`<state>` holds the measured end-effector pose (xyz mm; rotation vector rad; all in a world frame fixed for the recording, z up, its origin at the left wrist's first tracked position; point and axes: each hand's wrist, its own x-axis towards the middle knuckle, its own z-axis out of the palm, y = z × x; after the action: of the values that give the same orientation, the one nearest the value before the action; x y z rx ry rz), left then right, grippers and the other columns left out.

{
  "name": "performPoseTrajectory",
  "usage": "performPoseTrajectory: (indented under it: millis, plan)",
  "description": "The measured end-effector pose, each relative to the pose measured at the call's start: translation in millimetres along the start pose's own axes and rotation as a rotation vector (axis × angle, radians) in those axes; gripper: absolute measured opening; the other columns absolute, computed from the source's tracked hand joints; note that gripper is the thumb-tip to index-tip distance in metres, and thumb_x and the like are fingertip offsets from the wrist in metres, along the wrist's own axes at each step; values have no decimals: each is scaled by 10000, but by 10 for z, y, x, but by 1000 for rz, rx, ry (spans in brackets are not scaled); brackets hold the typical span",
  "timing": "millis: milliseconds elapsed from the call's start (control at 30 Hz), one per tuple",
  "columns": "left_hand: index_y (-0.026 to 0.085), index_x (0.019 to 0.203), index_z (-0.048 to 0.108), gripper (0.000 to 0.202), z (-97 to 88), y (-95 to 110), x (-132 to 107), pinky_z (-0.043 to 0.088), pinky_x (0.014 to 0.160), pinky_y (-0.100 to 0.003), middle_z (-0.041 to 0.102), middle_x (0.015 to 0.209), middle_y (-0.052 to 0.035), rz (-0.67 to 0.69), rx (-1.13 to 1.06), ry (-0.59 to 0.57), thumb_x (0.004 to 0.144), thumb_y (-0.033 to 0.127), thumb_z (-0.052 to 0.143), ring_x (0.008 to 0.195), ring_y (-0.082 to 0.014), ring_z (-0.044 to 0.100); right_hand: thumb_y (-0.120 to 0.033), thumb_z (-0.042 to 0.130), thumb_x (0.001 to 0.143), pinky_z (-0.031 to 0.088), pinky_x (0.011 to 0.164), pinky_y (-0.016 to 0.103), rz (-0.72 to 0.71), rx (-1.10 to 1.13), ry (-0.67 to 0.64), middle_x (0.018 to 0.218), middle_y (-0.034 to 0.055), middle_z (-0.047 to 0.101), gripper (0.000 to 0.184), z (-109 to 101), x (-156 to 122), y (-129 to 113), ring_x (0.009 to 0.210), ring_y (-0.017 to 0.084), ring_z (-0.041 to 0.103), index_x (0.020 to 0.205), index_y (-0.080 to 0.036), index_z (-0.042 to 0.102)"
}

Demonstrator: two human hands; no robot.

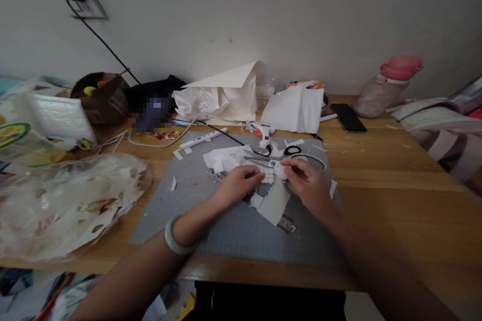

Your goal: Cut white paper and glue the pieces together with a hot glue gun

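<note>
My left hand (244, 183) pinches the left edge of a small white piece marked off in squares (268, 175). Between the thumb and fingers of my right hand (307, 183) is a small rounded white piece (280, 170), close beside the squared one. Whether the two white pieces touch, I cannot tell. Under my hands lie a strip of white card (274, 204) and a metal ruler (286, 224), partly covered. Scissors with black handles (292, 150) rest just beyond my fingers. Near my right hand is a pale ring (320, 161).
A grey cutting mat (226, 235) with paper scraps covers the table's middle. Behind it stand a white glue gun (265, 136), a white pen (203, 139) and a white packet (295, 109). A phone (348, 118) and pink bottle (386, 88) are at right, a plastic bag (71, 205) at left.
</note>
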<state>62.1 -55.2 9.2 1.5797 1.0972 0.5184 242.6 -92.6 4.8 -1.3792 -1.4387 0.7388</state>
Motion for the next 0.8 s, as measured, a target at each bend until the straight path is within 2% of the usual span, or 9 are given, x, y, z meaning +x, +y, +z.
performPoseTrajectory:
  millis: [67, 167, 267, 400, 467, 600, 800]
  plan:
    - [186, 646, 499, 194, 3, 10, 3, 267, 419, -213, 409, 422, 72, -49, -59, -2, 783, 322, 525, 392, -73, 351, -293, 572, 770, 493, 663, 286, -5, 92, -6, 829, 36, 669, 151, 1, -15, -22, 740, 152, 605, 857, -196, 649]
    - [194, 732, 469, 134, 15, 12, 12, 278, 401, -198, 455, 428, 83, -77, -179, 9, 753, 287, 564, 365, -68, 374, -281, 609, 754, 489, 615, 257, -1, 181, -93, 758, 12, 650, 123, 28, -53, -65, 675, 130, 595, 845, -202, 631]
    - [195, 722, 451, 143, 27, -3, 19, 312, 410, -196, 492, 480, 71, -56, -259, 28, 715, 238, 587, 397, -72, 429, -249, 611, 761, 483, 602, 240, -33, 209, -206, 743, -3, 645, 78, 57, -90, -103, 665, 118, 594, 828, -211, 621]
    - [169, 748, 534, 98, 39, -19, 19, 372, 470, -212, 556, 624, 35, -5, -311, 50, 685, 214, 593, 480, -70, 462, -230, 589, 792, 479, 632, 239, -123, 184, -323, 742, -10, 647, 44, 71, -103, -112, 686, 112, 594, 775, -214, 626]
    - [162, 752, 560, 100, 43, -20, 19, 398, 514, -221, 580, 672, 19, 10, -321, 60, 675, 209, 602, 524, -77, 481, -227, 582, 793, 484, 643, 246, -126, 161, -283, 755, -5, 652, 55, 80, -95, -86, 700, 117, 599, 771, -213, 630]
    - [157, 752, 583, 83, 52, -21, 28, 419, 584, -246, 590, 666, 7, 35, -329, 43, 672, 178, 580, 571, -95, 510, -214, 571, 772, 499, 634, 260, -36, 91, -143, 765, 10, 665, 70, 101, -63, -4, 698, 131, 614, 791, -203, 637]
    - [162, 791, 604, 160, 56, 4, 15, 421, 618, -273, 577, 648, -3, 68, -258, 73, 774, 295, 516, 611, -126, 534, -215, 573, 778, 509, 641, 278, -43, 11, -95, 765, 24, 670, 92, 99, -31, 40, 705, 145, 620, 807, -198, 658]
